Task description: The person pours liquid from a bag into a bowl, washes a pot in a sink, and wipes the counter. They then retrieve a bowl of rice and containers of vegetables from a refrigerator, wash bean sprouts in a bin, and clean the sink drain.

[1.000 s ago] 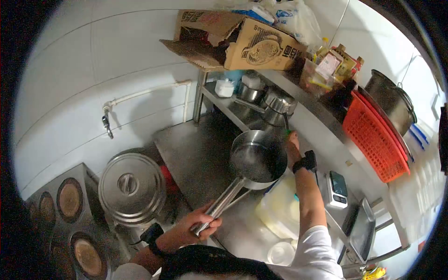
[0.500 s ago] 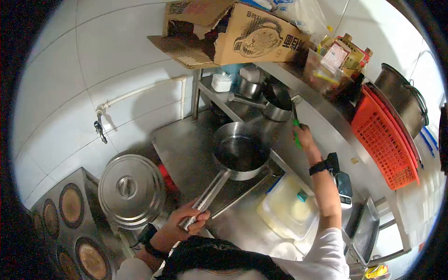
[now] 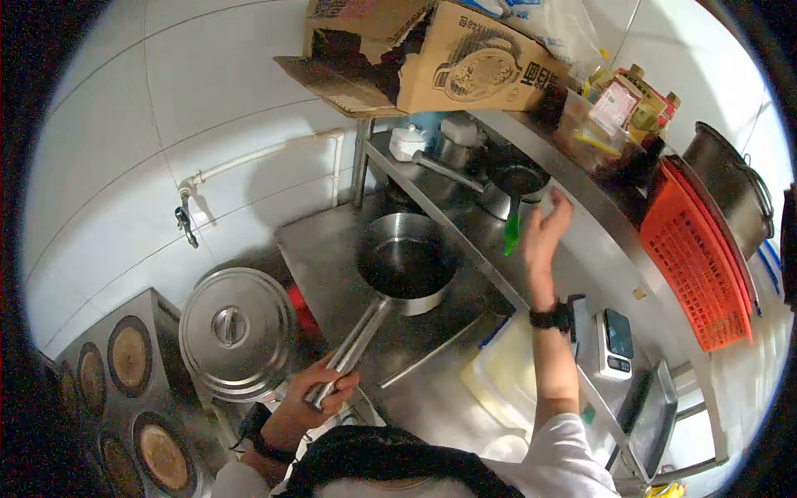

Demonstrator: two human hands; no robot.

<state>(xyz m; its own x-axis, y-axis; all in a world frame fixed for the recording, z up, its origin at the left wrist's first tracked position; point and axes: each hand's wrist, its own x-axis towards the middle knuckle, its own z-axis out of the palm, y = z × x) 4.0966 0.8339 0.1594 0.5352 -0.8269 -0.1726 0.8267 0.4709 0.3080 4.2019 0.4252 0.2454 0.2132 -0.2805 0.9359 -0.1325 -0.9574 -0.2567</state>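
My left hand [image 3: 324,386] is closed around the long metal handle of a large steel saucepan [image 3: 407,303], dark inside, over the steel counter. My right hand [image 3: 546,228] is raised by the shelf with its fingers apart and nothing in them. Just left of it, a green-handled utensil [image 3: 512,232] slopes out of a smaller saucepan [image 3: 496,203] on the shelf; its working end is hard to make out in the dark pan. A long thin metal rod [image 3: 432,353] lies on the counter, right of the large saucepan's handle.
A large lidded steel pot [image 3: 237,332] stands at left, beside round burners [image 3: 130,357]. A translucent tub [image 3: 502,378] is under my right arm. A digital scale [image 3: 616,344] and red basket [image 3: 701,257] are at right. An open carton [image 3: 490,66] sits on the upper shelf.
My right hand has let go of the green-handled utensil, which now rests in the smaller saucepan. The large saucepan, held by my left hand, has shifted slightly left.
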